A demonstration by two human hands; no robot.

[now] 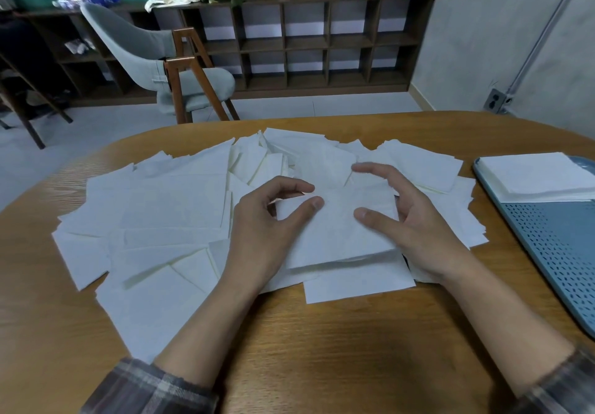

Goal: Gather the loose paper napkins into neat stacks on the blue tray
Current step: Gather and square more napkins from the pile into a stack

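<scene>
Pinching napkin stack w/ L hand, fingers curled; R hand fingers spread, thumb atop.

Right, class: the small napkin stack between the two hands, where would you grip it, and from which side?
Grip the small stack at its left and right edges, coming from both sides, thumbs on top, fingers underneath. It lies flat and thin on the loose napkins, so a one-sided pinch would probably let it sag and fan out.
</scene>
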